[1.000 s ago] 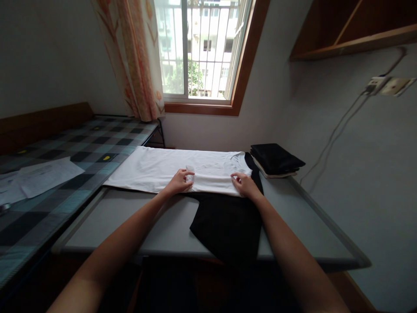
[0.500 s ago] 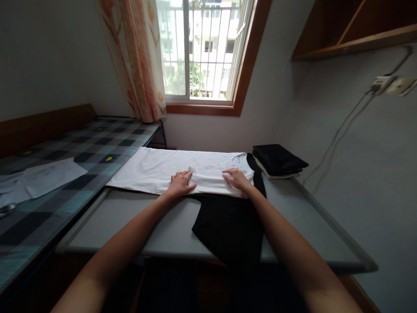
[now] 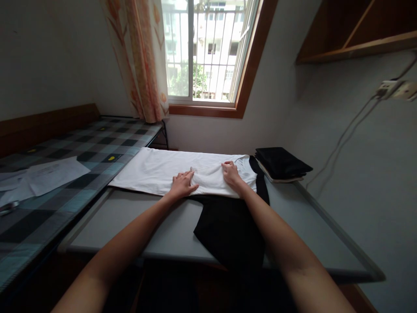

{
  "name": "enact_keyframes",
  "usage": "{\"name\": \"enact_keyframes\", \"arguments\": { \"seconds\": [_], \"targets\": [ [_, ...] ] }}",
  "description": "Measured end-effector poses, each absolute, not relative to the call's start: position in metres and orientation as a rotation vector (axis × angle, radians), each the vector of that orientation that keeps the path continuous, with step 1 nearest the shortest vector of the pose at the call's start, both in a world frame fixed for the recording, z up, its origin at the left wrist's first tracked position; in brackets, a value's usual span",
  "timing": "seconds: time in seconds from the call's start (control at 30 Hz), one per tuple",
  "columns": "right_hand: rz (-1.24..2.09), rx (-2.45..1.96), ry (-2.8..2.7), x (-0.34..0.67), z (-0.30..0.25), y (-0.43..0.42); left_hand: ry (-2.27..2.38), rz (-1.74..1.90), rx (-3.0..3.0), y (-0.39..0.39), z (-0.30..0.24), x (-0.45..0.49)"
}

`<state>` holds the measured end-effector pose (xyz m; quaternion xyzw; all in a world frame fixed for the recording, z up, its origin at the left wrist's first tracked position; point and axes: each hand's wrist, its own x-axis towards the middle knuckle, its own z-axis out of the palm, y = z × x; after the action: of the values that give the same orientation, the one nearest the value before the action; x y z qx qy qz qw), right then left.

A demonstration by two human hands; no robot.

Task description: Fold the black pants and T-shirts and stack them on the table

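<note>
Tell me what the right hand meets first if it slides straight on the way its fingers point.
Only more of the white shirt the right hand rests on; past its far edge, probably the wall under the window, though depth is unclear.

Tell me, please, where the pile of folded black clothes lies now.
In the head view, the pile of folded black clothes sits on the far right part of the grey table, just right of the white shirt and beyond the right hand.
</note>
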<state>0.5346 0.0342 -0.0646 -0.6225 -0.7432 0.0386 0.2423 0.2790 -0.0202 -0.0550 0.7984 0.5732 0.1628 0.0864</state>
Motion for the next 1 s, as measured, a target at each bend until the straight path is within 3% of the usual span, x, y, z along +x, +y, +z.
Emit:
{"name": "enact_keyframes", "arguments": {
  "seconds": [0.2, 0.37, 0.47, 0.6, 0.77, 1.0],
  "targets": [
    [0.112, -1.917, -2.041, 0.534, -0.054, 0.019, 1.745, 0.465, 2.328, -0.019, -0.057, 0.278],
    [0.068, -1.754, -2.156, 0.52, -0.041, -0.003, 1.733, 0.676, 2.383, -0.024, -0.055, 0.281],
    [0.098, -1.595, -2.25, 0.505, -0.045, -0.023, 1.443, 0.798, 2.519, -0.029, -0.054, 0.287],
    [0.167, -1.514, -2.342, 0.489, -0.057, -0.045, 1.203, 0.597, 2.615, -0.035, -0.058, 0.293],
    [0.203, -1.65, -2.468, 0.486, -0.062, -0.051, 1.369, 0.368, 2.607, -0.037, -0.063, 0.292],
    [0.307, -1.867, -2.441, 0.505, -0.057, -0.044, 1.393, 0.313, 2.575, -0.036, -0.061, 0.29]
  ]
}}
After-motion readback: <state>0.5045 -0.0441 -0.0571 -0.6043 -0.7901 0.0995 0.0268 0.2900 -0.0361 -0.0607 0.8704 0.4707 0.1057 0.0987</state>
